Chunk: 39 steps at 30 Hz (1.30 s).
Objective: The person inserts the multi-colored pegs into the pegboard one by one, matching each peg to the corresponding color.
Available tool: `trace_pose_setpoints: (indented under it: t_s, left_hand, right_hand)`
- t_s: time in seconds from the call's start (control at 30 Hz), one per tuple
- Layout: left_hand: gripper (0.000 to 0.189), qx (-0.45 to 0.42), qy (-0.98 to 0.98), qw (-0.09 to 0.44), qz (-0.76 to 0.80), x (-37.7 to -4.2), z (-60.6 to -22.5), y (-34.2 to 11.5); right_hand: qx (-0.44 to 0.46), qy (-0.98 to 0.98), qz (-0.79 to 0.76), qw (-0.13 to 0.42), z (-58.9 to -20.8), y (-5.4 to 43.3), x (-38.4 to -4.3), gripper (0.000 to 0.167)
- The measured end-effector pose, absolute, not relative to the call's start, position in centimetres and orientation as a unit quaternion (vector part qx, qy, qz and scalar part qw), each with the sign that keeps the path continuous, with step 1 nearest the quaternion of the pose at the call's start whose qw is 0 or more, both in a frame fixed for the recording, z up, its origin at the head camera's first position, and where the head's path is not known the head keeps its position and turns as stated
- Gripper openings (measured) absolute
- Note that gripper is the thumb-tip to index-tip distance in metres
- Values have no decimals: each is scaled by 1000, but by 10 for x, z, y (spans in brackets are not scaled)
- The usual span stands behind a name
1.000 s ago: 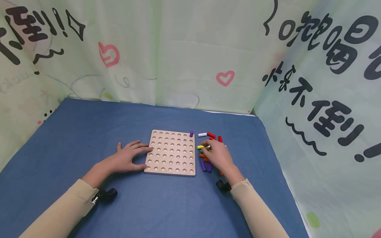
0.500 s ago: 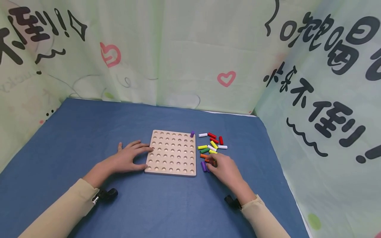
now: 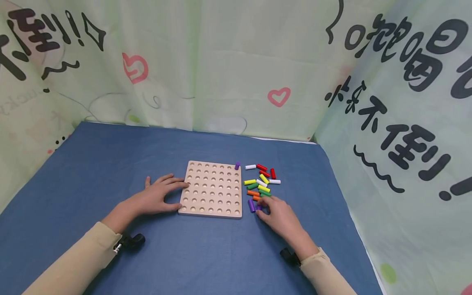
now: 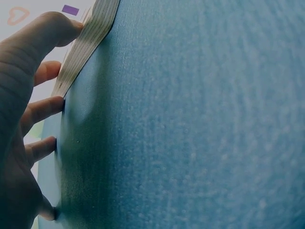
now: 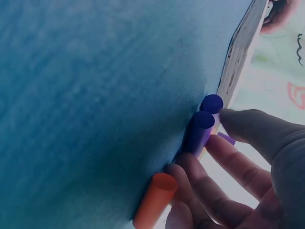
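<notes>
We count one peg standing in the board, other pegs loose right of it, left hand spread, right hand half-curled, grip unclear

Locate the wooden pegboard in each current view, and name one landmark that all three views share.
Head: the wooden pegboard lies just below the picture's middle.
Left wrist: upper left, cut off at the top, its layered side showing.
Right wrist: upper right, its side slanting down leftward from the top.
Shared landmark: the blue cloth beneath it.
</notes>
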State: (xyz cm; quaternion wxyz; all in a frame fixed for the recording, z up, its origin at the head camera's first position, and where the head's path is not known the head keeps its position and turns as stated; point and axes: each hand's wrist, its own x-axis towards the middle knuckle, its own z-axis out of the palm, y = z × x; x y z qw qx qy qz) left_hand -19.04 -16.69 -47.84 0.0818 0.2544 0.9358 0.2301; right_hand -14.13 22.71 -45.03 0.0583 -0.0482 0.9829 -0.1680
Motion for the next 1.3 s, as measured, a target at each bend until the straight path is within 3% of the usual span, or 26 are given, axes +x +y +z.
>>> trace_pose_setpoints:
  t_s: [0.37,0.7,0.97,1.3]
  left_hand:
    - [65,256,937,80,225,-190,-478,-166]
    - [67,255,936,87,228,-191,-480,-168]
    - [67,254,937,87,224,-191,-482,-168]
    - [65,256,936,84,227,-191,-481,-168]
  right_hand:
    - [-12,983,-176,42,-456,226,-148,14]
    - [1,975,-211,64,-455,225,-147,18]
    - [-8,976,-213,47,-458,227,-145,30]
    - [-33,974,-225,16,-456,225,-144,28]
